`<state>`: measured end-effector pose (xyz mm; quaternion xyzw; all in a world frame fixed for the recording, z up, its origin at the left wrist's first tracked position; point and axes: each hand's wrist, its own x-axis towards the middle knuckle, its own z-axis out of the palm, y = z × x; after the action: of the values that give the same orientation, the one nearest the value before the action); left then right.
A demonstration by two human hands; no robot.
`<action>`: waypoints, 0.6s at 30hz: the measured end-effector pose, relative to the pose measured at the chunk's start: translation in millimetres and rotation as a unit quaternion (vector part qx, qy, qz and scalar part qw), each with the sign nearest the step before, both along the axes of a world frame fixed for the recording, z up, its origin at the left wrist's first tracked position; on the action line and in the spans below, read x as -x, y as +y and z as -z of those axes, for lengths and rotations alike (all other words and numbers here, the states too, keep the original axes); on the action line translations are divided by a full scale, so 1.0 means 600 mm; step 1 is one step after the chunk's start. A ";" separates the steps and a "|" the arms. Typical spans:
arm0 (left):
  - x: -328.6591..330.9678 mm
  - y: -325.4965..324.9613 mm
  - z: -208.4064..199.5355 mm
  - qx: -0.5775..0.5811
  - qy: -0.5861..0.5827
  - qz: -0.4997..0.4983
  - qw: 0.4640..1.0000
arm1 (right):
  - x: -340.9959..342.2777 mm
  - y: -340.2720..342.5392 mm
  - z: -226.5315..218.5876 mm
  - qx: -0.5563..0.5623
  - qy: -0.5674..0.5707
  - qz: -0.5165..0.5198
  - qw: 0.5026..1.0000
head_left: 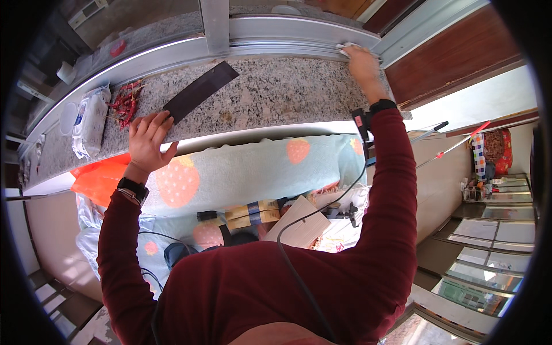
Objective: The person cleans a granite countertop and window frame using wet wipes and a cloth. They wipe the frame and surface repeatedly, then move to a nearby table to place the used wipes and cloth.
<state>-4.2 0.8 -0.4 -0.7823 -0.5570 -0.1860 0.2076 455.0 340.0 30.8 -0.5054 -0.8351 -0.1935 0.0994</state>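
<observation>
My right hand (364, 68) reaches to the far right end of the window's metal track (287, 46). Its fingers are closed on a white wipe (343, 47), mostly hidden under them and pressed to the frame's corner. My left hand (150, 142) leans on the front edge of the speckled granite sill (270, 92), its fingers outstretched and the thumb apart. Close to those fingertips, a flat dark strip (201, 91) lies slantwise across the sill. Dried red chilies (125, 104) lie just beyond my left hand, beside a white plastic pack of wipes (91, 122).
A clear round lid (68, 118) lies left of the pack. Below the sill are a light-blue strawberry-print cloth (241, 172) and an orange-red bag (103, 178). A black cable (293, 221) hangs from my right wrist across my body. Poles (428, 132) stand at the right.
</observation>
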 end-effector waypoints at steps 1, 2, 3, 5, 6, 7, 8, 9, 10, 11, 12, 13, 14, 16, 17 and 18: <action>0.000 0.000 -0.001 0.000 0.002 0.001 1.000 | -0.022 0.004 -0.001 -0.003 -0.015 0.005 1.000; 0.000 0.001 0.000 0.000 -0.001 -0.003 1.000 | -0.045 0.009 -0.005 0.001 -0.025 0.054 0.998; 0.000 0.001 0.000 -0.001 0.003 -0.001 1.000 | -0.067 0.012 -0.007 0.006 -0.038 0.081 0.996; -0.001 0.001 -0.001 0.001 0.005 -0.009 1.000 | -0.101 0.025 -0.011 -0.024 -0.097 0.124 0.987; -0.003 0.002 -0.001 -0.006 0.006 -0.009 1.000 | -0.109 0.035 -0.009 -0.017 -0.089 0.106 0.990; -0.003 0.002 -0.003 -0.008 0.007 -0.010 1.000 | -0.116 0.044 -0.007 -0.022 -0.086 0.102 0.991; -0.005 0.003 -0.003 -0.007 0.007 -0.012 1.000 | -0.121 0.052 -0.006 -0.009 -0.086 0.104 0.991; -0.007 0.003 -0.003 -0.004 0.000 -0.005 1.000 | -0.123 0.062 -0.006 -0.005 -0.091 0.099 0.991; -0.007 0.003 -0.005 -0.004 -0.004 -0.006 1.000 | -0.123 0.070 -0.006 -0.003 -0.055 0.097 0.994; -0.007 0.003 -0.006 -0.003 -0.009 -0.014 1.000 | -0.123 0.077 -0.008 0.023 -0.023 0.107 0.994; -0.008 0.003 -0.006 -0.002 -0.008 -0.008 1.000 | -0.123 0.081 -0.009 0.037 0.012 0.105 0.994; -0.007 0.002 -0.006 0.000 -0.010 -0.008 1.000 | -0.122 0.085 -0.009 0.050 0.022 0.105 0.993; -0.006 0.002 -0.006 0.005 -0.013 -0.014 1.000 | -0.121 0.088 -0.010 0.047 0.039 0.090 0.994; -0.004 -0.001 -0.006 0.019 -0.001 -0.030 0.999 | -0.119 0.093 -0.009 0.045 0.062 0.097 0.992; -0.002 -0.001 -0.007 0.018 -0.007 -0.026 0.999 | -0.116 0.094 -0.007 0.045 0.043 0.105 0.993; -0.001 -0.003 -0.007 0.018 -0.010 -0.023 1.000 | -0.112 0.096 -0.005 0.041 0.029 0.111 0.993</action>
<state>-3.3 -0.7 3.9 -0.7711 -0.5799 -0.1792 0.1923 521.9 397.5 33.6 -0.6042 -0.7775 -0.1545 0.0805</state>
